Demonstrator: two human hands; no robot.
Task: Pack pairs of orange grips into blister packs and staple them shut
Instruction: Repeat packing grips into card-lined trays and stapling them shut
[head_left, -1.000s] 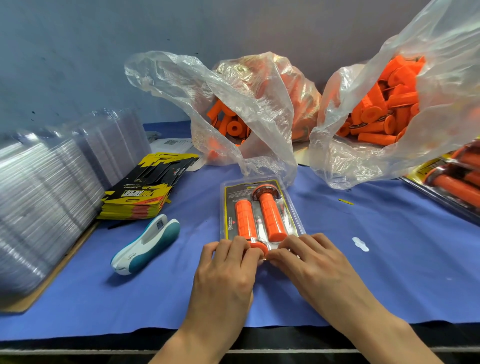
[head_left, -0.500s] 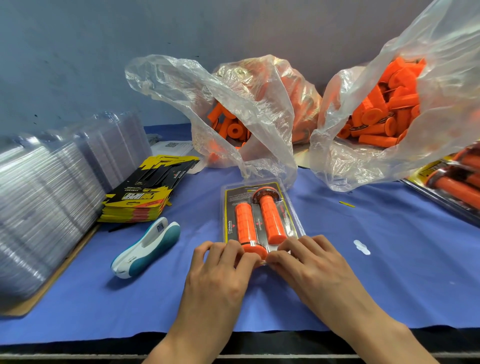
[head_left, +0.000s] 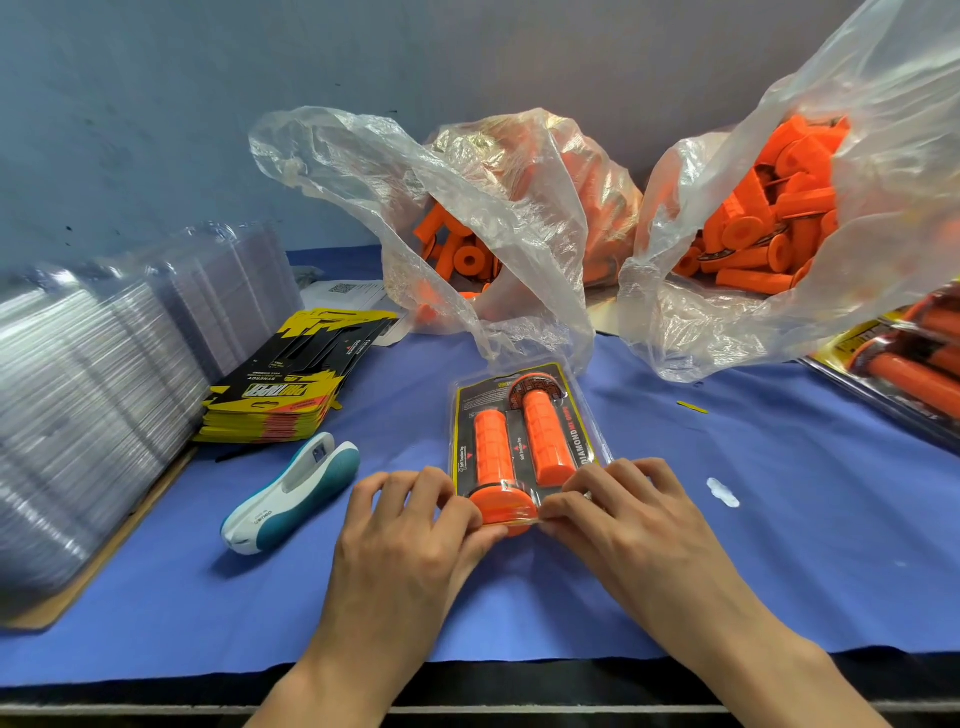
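On the blister pack (head_left: 519, 441), left hand (head_left: 410, 535) now farther from right hand (head_left: 628, 525).

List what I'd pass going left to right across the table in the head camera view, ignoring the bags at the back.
Stack of clear blister shells → stapler → blister pack holding two orange grips → white scrap → finished packs at the right edge.

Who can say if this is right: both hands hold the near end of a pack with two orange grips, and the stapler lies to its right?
No: the head view shows the stapler left of the pack. The left hand and right hand do hold its near end.
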